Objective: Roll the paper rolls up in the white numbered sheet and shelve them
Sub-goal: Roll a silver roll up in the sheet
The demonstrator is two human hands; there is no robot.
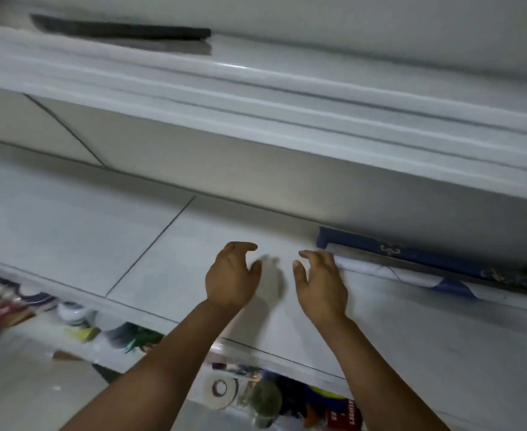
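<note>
A white rolled sheet [383,272] lies on the white tiled counter [100,231] against the back wall at the right, with a blue corner [455,289] showing at its right end. Behind it a dark blue roll with gold pattern [411,255] runs along the wall. My right hand [319,284] hovers at the white roll's left end with fingers loosely curled and holds nothing. To its left my left hand [232,275] hangs over the counter, fingers relaxed and empty. No numbers on the sheet are legible.
A white shelf [256,98] juts out above the counter with a dark flat object [122,29] on top. Under the counter's front edge lies clutter: a tape roll [220,388], bowls [72,311] and packets [343,415].
</note>
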